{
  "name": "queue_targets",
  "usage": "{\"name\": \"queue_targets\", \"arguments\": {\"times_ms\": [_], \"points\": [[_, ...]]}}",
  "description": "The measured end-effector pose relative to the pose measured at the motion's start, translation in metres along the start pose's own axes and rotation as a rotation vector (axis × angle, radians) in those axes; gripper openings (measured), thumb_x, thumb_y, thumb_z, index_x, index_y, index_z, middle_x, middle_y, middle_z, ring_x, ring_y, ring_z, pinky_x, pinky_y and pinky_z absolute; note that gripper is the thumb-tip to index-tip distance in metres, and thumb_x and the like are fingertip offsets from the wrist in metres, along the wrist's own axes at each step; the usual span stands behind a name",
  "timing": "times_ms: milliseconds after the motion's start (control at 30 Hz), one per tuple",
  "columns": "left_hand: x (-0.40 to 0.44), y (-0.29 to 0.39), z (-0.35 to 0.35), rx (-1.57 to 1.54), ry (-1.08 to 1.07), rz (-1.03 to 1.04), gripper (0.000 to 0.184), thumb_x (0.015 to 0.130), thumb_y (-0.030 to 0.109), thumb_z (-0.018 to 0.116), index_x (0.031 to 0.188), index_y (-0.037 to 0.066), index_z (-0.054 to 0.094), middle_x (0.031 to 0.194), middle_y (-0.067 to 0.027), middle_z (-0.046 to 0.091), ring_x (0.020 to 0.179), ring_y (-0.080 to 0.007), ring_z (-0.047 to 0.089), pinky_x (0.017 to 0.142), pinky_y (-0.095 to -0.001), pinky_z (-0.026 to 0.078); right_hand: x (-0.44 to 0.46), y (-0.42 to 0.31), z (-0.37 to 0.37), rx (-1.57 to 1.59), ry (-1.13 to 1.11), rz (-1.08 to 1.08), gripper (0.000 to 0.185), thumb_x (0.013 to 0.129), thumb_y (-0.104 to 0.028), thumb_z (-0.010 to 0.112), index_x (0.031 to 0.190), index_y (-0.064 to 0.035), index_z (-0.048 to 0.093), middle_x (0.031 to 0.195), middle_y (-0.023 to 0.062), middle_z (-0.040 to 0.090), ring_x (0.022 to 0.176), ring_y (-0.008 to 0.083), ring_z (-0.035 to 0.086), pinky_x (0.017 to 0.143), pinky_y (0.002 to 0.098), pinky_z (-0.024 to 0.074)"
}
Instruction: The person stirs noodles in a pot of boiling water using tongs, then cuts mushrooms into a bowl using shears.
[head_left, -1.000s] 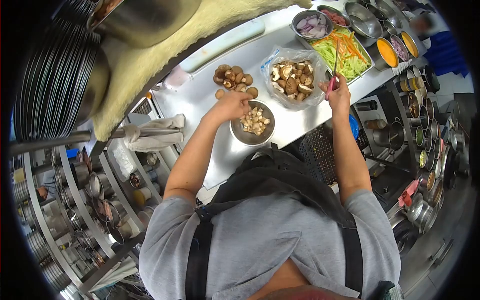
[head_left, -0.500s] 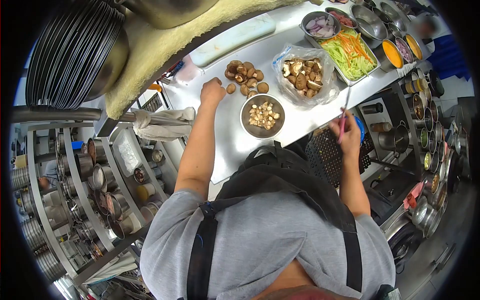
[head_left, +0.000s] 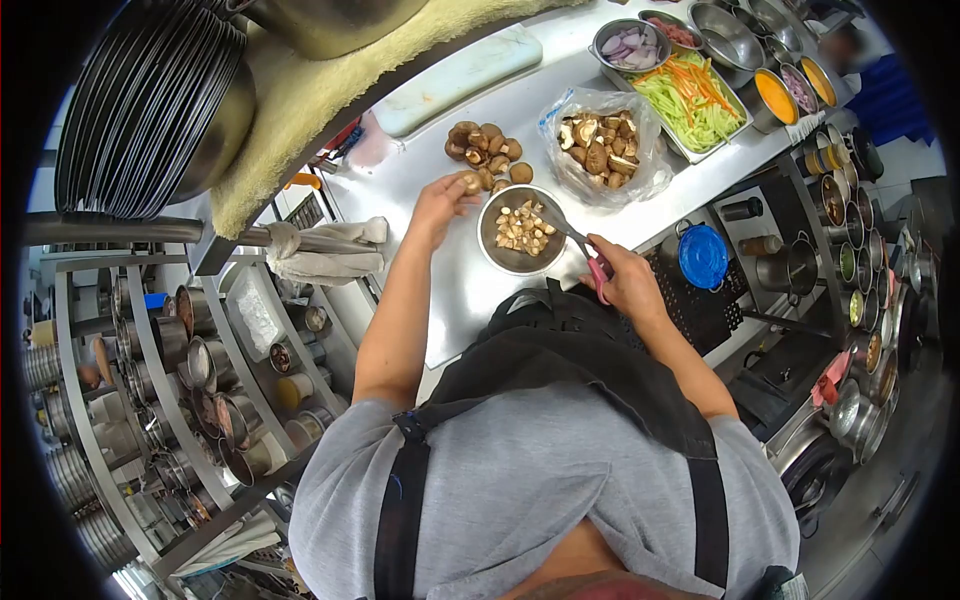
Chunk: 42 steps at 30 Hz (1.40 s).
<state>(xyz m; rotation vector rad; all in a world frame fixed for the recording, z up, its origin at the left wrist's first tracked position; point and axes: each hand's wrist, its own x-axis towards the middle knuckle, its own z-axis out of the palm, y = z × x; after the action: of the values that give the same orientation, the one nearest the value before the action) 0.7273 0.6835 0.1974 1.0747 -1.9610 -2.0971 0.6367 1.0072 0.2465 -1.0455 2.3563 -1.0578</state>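
My left hand [head_left: 438,208] is closed around a brown mushroom [head_left: 470,182], its fingertips beside the pile of whole mushrooms [head_left: 484,145]. A pair of scissors with pink handles [head_left: 598,272] is gripped in my right hand [head_left: 633,288], its blades reaching over the rim of a steel bowl. That round bowl [head_left: 490,250] stands between my hands and holds cut mushroom stems [head_left: 525,230]. To the right of the pile, a clear plastic bag [head_left: 655,180] lies open, filled with mushrooms [head_left: 598,155].
A white cutting board [head_left: 460,80] lies at the counter's back. At the right are a tray of shredded vegetables [head_left: 690,105], a bowl of sliced onion [head_left: 631,46] and orange sauce containers [head_left: 775,97]. A blue lid [head_left: 702,256] sits below the counter edge. Another person [head_left: 890,100] stands at far right.
My right hand has brought the scissors left from beyond the counter edge to the bowl. My left hand has moved slightly right and down with the single mushroom in its fingers.
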Motion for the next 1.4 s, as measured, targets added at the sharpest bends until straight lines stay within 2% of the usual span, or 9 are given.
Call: {"name": "queue_targets", "arguments": {"times_ms": [300,367,600,700,767,800,1233,1333,1400], "points": [[-0.074,0.029,0.063,-0.435,-0.321,-0.091,0.032,0.093,0.009,0.053,0.122,-0.004,0.052,0.102,-0.0112,0.065,0.088,-0.0172,0.065,0.063,-0.022,0.046,0.015,0.003,0.017,-0.14,0.058,-0.123,0.052,0.072,-0.021,0.076,0.119,-0.0086,0.058,0.082,0.016,0.062,0.073,0.0343,0.062,0.065,0.0431,0.0488],[-0.076,0.027,0.067,-0.329,-0.333,0.058,0.038,0.088,0.003,0.055,0.126,-0.005,0.049,0.098,-0.0113,0.065,0.085,-0.0145,0.063,0.063,-0.0218,0.045,0.011,0.005,0.016,-0.155,0.076,-0.143,0.052,0.073,-0.021,0.076,0.12,-0.0094,0.058,0.081,0.0159,0.062,0.069,0.0339,0.062,0.063,0.0426,0.0487],[-0.067,0.01,0.082,-0.02,-0.269,-0.03,0.049,0.082,0.002,0.059,0.128,-0.007,0.046,0.087,-0.007,0.065,0.078,-0.0107,0.06,0.062,-0.0209,0.042,-0.002,0.011,0.017,-0.211,0.028,-0.165,0.049,0.074,-0.019,0.075,0.119,-0.0086,0.058,0.083,0.0191,0.062,0.071,0.0385,0.061,0.063,0.044,0.048],[-0.066,0.002,0.082,0.083,-0.333,-0.044,0.027,0.085,0.002,0.059,0.111,-0.005,0.058,0.087,-0.0072,0.065,0.076,-0.0092,0.06,0.061,-0.0215,0.043,-0.003,0.023,0.024,-0.166,-0.024,-0.158,0.047,0.074,-0.018,0.075,0.116,-0.007,0.059,0.081,0.0207,0.063,0.071,0.0393,0.06,0.063,0.0445,0.0475],[-0.071,0.001,0.079,-0.255,-0.395,-0.172,0.017,0.086,0.006,0.062,0.1,-0.003,0.06,0.083,-0.0062,0.064,0.074,-0.0094,0.059,0.061,-0.0215,0.043,-0.007,0.026,0.026,-0.121,-0.069,-0.161,0.046,0.073,-0.018,0.075,0.115,-0.006,0.059,0.079,0.0214,0.063,0.071,0.0395,0.06,0.063,0.0446,0.0473],[-0.075,0.0,0.081,-0.328,-0.356,-0.2,0.011,0.084,0.008,0.065,0.092,0.0,0.062,0.078,-0.0039,0.062,0.069,-0.0101,0.056,0.059,-0.0214,0.041,-0.008,0.027,0.026,-0.106,-0.095,-0.152,0.045,0.073,-0.018,0.076,0.113,-0.0053,0.06,0.078,0.0218,0.062,0.07,0.0393,0.061,0.062,0.0441,0.0473],[-0.073,-0.018,0.078,-0.121,-0.317,-0.333,0.01,0.083,0.009,0.064,0.086,0.0,0.062,0.076,-0.0055,0.063,0.065,-0.0095,0.059,0.057,-0.0204,0.044,-0.01,0.054,0.026,0.033,-0.292,-0.15,0.035,0.069,-0.003,0.074,0.103,-0.0071,0.066,0.074,0.02,0.062,0.066,0.0346,0.063,0.061,0.039,0.0499],[-0.073,-0.013,0.072,0.047,-0.307,-0.327,0.01,0.082,0.007,0.062,0.09,0.0,0.061,0.08,-0.0068,0.063,0.067,-0.0101,0.06,0.056,-0.0194,0.045,-0.014,0.048,0.016,0.028,-0.261,-0.134,0.037,0.069,-0.01,0.077,0.104,-0.0079,0.065,0.074,0.0201,0.063,0.067,0.035,0.063,0.062,0.0395,0.05],[-0.077,-0.001,0.059,-0.025,-0.177,-0.164,0.014,0.082,0.005,0.059,0.095,0.001,0.06,0.085,-0.0072,0.064,0.066,-0.0125,0.061,0.056,-0.0202,0.045,-0.019,0.036,0.004,0.002,-0.215,-0.075,0.039,0.069,-0.014,0.078,0.106,-0.0077,0.065,0.075,0.0204,0.063,0.068,0.0349,0.063,0.063,0.0396,0.05]]}}
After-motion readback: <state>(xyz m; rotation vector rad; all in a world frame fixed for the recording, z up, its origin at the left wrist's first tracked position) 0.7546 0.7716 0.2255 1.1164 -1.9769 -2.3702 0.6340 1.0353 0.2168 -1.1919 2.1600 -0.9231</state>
